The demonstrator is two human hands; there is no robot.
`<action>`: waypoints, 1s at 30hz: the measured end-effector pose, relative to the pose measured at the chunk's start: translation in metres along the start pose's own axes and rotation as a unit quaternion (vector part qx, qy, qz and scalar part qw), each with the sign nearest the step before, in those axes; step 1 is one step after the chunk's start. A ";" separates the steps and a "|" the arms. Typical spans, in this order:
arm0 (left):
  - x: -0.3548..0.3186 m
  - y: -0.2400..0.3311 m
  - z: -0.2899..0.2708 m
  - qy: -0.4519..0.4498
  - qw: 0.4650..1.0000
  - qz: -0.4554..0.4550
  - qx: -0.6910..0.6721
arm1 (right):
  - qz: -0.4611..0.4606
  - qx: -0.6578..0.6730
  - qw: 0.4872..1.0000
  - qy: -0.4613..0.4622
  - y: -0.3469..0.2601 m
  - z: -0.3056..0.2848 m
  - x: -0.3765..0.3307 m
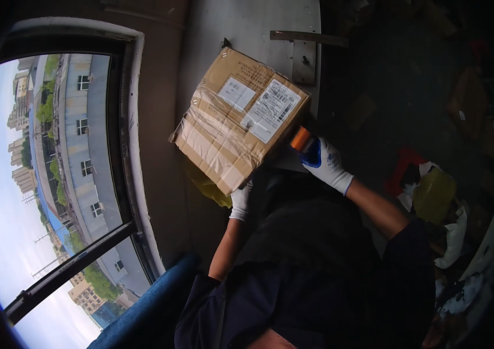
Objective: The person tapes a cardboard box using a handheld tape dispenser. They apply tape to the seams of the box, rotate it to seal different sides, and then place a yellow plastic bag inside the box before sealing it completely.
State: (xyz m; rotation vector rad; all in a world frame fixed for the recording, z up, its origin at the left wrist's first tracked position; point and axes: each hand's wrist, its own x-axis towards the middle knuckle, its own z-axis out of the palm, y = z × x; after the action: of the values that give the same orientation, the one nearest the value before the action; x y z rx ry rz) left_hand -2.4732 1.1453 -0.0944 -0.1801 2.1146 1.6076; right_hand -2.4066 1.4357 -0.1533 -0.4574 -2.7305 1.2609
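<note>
A brown cardboard box, wrapped in clear tape and bearing white labels, lies at an angle over the grey tabletop. My left hand, in a white glove, grips the box's near corner; its fingertips are hidden behind the cardboard. Just off the box's right side is my right hand, in a white glove with a blue palm. It is closed around an orange block-shaped object, whose kind I cannot make out. Some yellow sheet material shows below the box's near left edge.
A narrow strip lies across the far end of the grey tabletop, above a small plate. To the left is a window with a blue padded roll below it. Red, yellow and white scraps litter the dark right side.
</note>
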 end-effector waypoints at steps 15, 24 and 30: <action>0.011 0.117 -0.022 -0.046 0.900 -0.081 -0.425 | -0.087 -0.231 0.951 -0.187 -0.231 -0.113 0.194; 0.056 0.121 -0.094 0.338 0.881 0.246 0.221 | -0.065 -0.251 0.947 -0.191 -0.233 -0.115 0.177; 0.200 0.219 -0.032 0.036 0.952 0.211 0.217 | -0.073 -0.285 0.927 -0.231 -0.239 -0.113 0.177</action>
State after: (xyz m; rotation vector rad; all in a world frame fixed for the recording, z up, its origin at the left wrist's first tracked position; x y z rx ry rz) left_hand -2.7414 1.2168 0.0152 0.3896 2.6309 1.3068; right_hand -2.6056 1.4266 0.0951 0.0263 -3.4452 0.5657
